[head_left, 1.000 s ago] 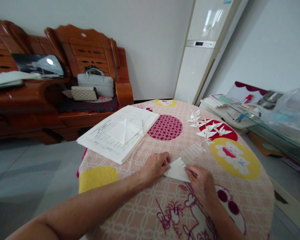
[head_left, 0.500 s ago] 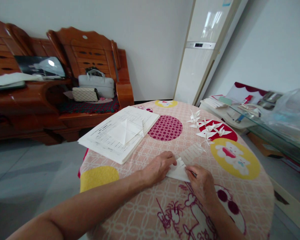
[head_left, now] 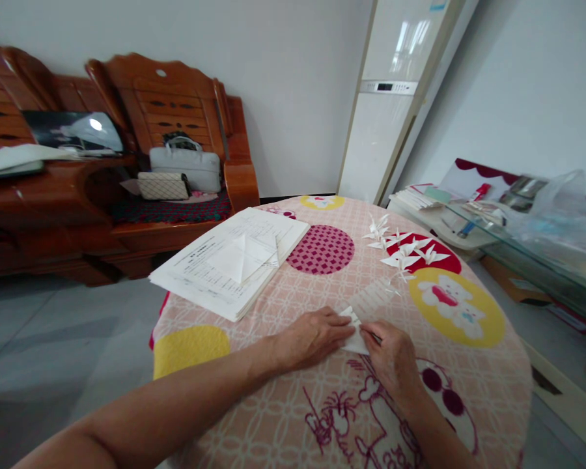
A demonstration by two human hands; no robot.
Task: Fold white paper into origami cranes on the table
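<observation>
Onlooker's note, standing by the round desk (head_left: pixel 273 417) with its pink, patterned cloth. Main item: a small, folded sheet of white paper (head_left: pixel 357 345), lying on the near half of the desk, between the two hands and touched by both.

Left hand (head_left: pixel 320 337): comes in from the left, palm down, fingers stretched out side by side and lying over the left part of the paper; no pinch visible. Right hand (head_left: pixel 390 355): at the right edge of the paper, thumb and forefinger together, apparently clamped on that edge.

Key relation: the paper lies under the left fingertips and directly left of the right fingertips. Neither hand is nearer; the left covers more of it. The upper edge shows beyond the left fingers, slanting down toward the right fingertips. Long axis: cannot tell, outline partly hidden.

Surroundings: a clear, glossy plastic sheet (head_left: pixel 375 294) lies just beyond the paper. Farther off to the right, a cluster of white folded-paper cranes (head_left: pixel 403 254). To the left, well apart, a stack of white printed pages (head_left: pixel 200 280) carrying a creased white paper piece (head_left: pixel 244 257).
</observation>
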